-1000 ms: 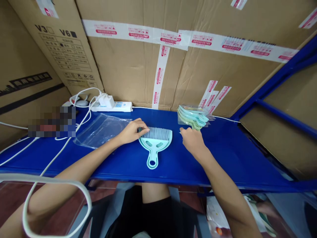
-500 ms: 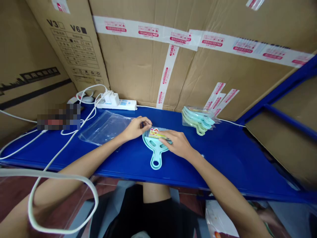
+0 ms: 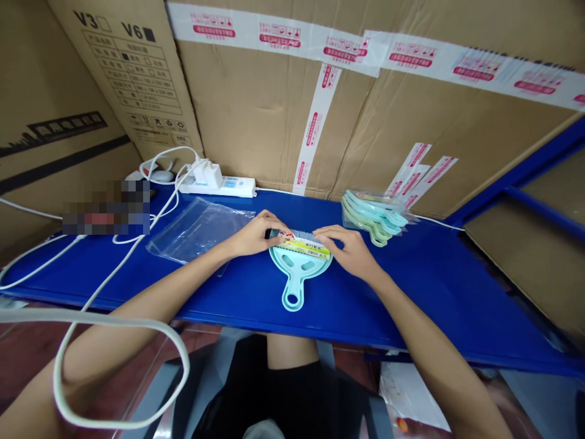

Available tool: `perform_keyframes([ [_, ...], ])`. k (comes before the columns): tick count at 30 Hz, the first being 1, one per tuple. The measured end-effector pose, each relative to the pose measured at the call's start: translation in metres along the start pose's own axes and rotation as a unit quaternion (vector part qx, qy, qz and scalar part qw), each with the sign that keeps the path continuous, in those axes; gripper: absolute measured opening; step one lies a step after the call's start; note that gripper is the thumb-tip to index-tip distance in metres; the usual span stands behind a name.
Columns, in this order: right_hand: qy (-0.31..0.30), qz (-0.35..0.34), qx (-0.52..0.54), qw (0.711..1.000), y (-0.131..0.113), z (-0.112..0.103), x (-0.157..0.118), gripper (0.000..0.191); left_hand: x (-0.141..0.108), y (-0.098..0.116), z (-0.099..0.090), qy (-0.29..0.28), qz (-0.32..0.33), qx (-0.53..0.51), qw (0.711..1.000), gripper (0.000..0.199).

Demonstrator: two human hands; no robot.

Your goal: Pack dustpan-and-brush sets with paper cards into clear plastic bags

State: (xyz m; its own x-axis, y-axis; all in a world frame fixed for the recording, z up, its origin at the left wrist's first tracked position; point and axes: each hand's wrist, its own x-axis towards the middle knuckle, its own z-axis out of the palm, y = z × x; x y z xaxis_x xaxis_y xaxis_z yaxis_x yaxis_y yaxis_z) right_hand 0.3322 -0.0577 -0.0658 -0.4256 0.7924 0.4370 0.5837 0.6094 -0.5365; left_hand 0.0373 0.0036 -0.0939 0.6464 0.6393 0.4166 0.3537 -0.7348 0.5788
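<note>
Head view. Light turquoise plastic dustpan-and-brush set (image 3: pixel 299 275), fan-shaped, lies flat on the blue table (image 3: pixel 256 299) in front of the person, handle with round hole pointing toward the body. Yellow-and-white printed card (image 3: pixel 305 246) lies across the bristle area, slightly tilted, right end lower; grey-blue bristles show just above it.

Left hand (image 3: pixel 258 235) at the card's left end: fingers curled, thumb and index tips at that end, small gap between thumb and index behind the tips. Right hand (image 3: pixel 351 251) at the card's right end: fingers bent together, tips at its upper edge, thumb apart from them. Can't tell if either hand actually pinches the card.

Clear flat plastic bag (image 3: pixel 201 228) on the table, left, near left forearm. Stack of turquoise and green sets in clear wrapping (image 3: pixel 375 217) at back right, apart from right hand. White power strip (image 3: pixel 237 186) with plugged-in white adapter (image 3: pixel 209 175) at back left, against brown cardboard sheets (image 3: pixel 256 110). White cable loop (image 3: pixel 183 360) hangs in the lower left foreground, crossing the left forearm. Item at far left is pixelated, unreadable.
</note>
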Motion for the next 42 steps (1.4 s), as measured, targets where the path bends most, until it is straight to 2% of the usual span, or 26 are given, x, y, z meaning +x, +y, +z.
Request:
perform_keyframes([
  [2, 0.024, 0.031, -0.006, 0.999, 0.002, -0.007, 0.001, 0.029, 0.001, 0.003, -0.001, 0.003, -0.002, -0.006, 1.000, 0.022],
  [4, -0.018, 0.050, -0.011, 0.999, 0.007, -0.014, -0.001, 0.034, 0.001, 0.008, -0.002, 0.002, 0.009, -0.010, 1.000, 0.026],
  [8, -0.173, 0.075, -0.012, 0.982, 0.016, -0.028, -0.006, 0.095, 0.000, 0.014, -0.003, -0.012, 0.030, -0.020, 0.999, 0.037],
  [10, -0.205, 0.081, -0.012, 0.975, 0.017, -0.032, -0.007, 0.112, 0.000, 0.013, -0.004, -0.010, 0.024, -0.019, 0.999, 0.037],
  [12, -0.218, 0.081, -0.009, 0.973, 0.018, -0.033, -0.007, 0.120, 0.000, 0.009, -0.003, -0.003, 0.005, -0.018, 1.000, 0.037],
  [18, -0.210, 0.087, -0.020, 0.973, 0.020, -0.029, -0.004, 0.115, 0.000, -0.002, -0.002, 0.006, -0.021, -0.019, 1.000, 0.035],
  [25, -0.213, 0.093, -0.008, 0.972, 0.018, -0.031, -0.004, 0.115, 0.000, -0.005, -0.005, 0.010, -0.031, -0.024, 0.999, 0.034],
  [33, -0.199, 0.087, 0.002, 0.976, 0.021, -0.031, -0.006, 0.110, -0.003, -0.005, -0.010, 0.001, -0.031, -0.048, 0.998, 0.047],
  [37, -0.187, 0.088, 0.005, 0.978, 0.025, -0.032, -0.007, 0.108, -0.004, -0.004, -0.015, -0.026, -0.026, -0.077, 0.996, 0.062],
  [42, -0.175, 0.079, 0.009, 0.981, 0.031, -0.031, -0.006, 0.093, -0.002, -0.010, -0.007, 0.008, -0.050, -0.084, 0.995, 0.052],
])
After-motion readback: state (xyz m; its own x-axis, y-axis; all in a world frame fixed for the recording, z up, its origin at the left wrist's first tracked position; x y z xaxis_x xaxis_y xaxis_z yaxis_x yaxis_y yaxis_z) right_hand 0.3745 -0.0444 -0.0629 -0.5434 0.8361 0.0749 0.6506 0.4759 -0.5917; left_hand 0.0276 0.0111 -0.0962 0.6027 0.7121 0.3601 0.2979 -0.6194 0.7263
